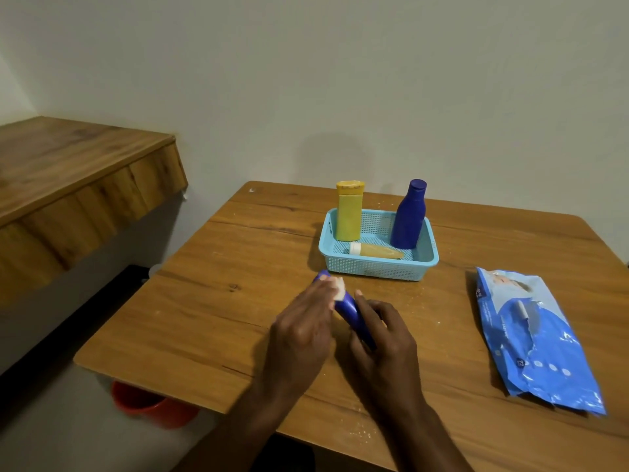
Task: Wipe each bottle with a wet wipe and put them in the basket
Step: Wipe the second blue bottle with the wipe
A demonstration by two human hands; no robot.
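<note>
A small blue bottle (352, 311) lies tilted between my hands over the table, its cap end pointing away to the left. My right hand (383, 335) is shut around its lower body. My left hand (303, 321) presses a white wet wipe (339, 287) against the bottle's upper part. The light blue basket (377, 269) stands just beyond my hands. In it a yellow bottle (349, 212) and a tall blue bottle (408, 218) stand upright, and a small tan bottle (376, 251) with a white cap lies flat along its front.
A blue pack of wet wipes (534, 338) lies on the wooden table (221, 321) at the right. A higher wooden shelf (68, 185) juts out at the left. An orange bucket (149, 405) sits below the table's near left edge. A wall stands behind.
</note>
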